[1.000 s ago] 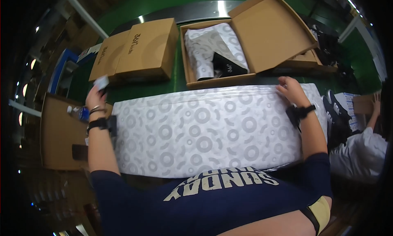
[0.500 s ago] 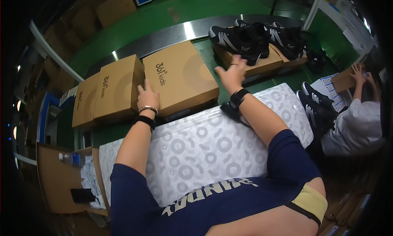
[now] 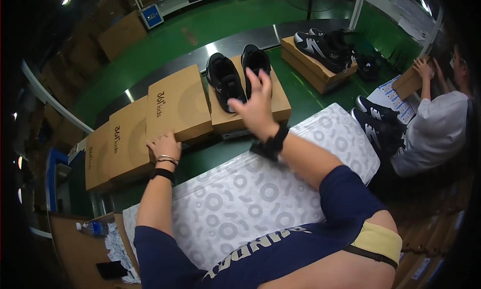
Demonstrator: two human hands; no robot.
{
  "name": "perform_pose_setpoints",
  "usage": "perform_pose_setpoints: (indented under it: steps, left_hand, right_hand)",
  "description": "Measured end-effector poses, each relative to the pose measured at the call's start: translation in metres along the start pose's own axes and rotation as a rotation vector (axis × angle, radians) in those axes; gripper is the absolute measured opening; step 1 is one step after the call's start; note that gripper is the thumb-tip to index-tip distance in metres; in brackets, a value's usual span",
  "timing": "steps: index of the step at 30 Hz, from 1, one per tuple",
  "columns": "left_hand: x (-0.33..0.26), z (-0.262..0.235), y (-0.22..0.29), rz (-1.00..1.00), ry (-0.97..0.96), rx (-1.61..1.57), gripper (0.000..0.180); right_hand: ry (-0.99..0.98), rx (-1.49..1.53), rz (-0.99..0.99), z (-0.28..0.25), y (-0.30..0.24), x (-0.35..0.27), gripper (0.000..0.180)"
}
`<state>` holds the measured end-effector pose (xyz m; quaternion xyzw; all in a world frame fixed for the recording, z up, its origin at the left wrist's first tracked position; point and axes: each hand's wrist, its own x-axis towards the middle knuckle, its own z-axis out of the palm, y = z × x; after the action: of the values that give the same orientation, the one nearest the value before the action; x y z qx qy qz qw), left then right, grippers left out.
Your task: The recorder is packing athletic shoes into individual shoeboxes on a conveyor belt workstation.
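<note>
My left hand (image 3: 165, 147) rests with spread fingers at the near lower corner of a closed brown shoebox (image 3: 179, 103). To the left of it stand two more closed boxes, a middle shoebox (image 3: 128, 138) and an end shoebox (image 3: 96, 156). Against the right side of the row is a shoebox (image 3: 278, 108) bearing two black sneakers upright, a left sneaker (image 3: 224, 81) and a right sneaker (image 3: 254, 58). In front of the right sneaker, partly hiding it, hovers my right hand (image 3: 258, 108), fingers apart and holding nothing.
A wrapped, ring-patterned white surface (image 3: 270, 188) lies before me. Farther right, another shoebox (image 3: 320, 78) carries black sneakers (image 3: 325, 48). At the right, a person (image 3: 433, 131) handles a brown box (image 3: 407, 83) beside more sneakers (image 3: 379, 123). A carton (image 3: 67, 234) with a bottle (image 3: 91, 228) is lower left.
The shoebox with the two sneakers has come left against the closed boxes. My right hand has moved left to the sneakers; my left hand has shifted slightly left and nearer me.
</note>
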<state>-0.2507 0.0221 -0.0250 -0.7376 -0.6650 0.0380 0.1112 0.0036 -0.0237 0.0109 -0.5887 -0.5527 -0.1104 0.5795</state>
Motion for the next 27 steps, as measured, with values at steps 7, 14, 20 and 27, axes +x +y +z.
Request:
perform_pose_setpoints:
  steps: [7,14,20,27]
  left_hand:
    - [-0.071,-0.053,0.088,0.256,0.324,-0.503,0.066]
    - [-0.146,-0.078,0.067,0.567,0.666,-1.207,0.081]
    - [-0.214,-0.083,0.035,-0.155,-0.538,-2.075,0.040]
    - [-0.318,-0.015,-0.115,-0.688,-0.140,-0.270,0.051]
  right_hand:
    - [-0.820,0.064,-0.103,-0.002,-0.004,0.071,0.040]
    - [-1.057,1.145,0.225,-0.171,-0.090,0.060,0.055]
    - [-0.856,1.091,0.740,-0.103,-0.081,-0.022,0.042]
    - [-0.865,0.914,0.776,-0.048,-0.047,-0.096,0.030]
